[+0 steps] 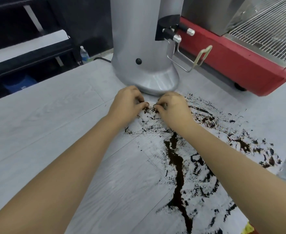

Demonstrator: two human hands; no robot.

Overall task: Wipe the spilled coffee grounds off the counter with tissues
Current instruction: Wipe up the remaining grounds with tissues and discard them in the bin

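Coffee grounds (177, 168) trail lengthwise toward the person from the grinder (145, 48), at whose base left hand (127, 103) and right hand (172, 110) pinch a tissue (149, 119) together.

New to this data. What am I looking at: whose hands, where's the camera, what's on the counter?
There is one picture, from a camera worn on a person's head, looking down at their own bare arms. No robot is involved. The left hand and right hand meet just in front of a silver machine on a grey counter. Their fingertips pinch the far edge of a white tissue, which lies over the spill. Dark coffee grounds are smeared across it and to the right. Behind stand a red appliance and a water bottle.
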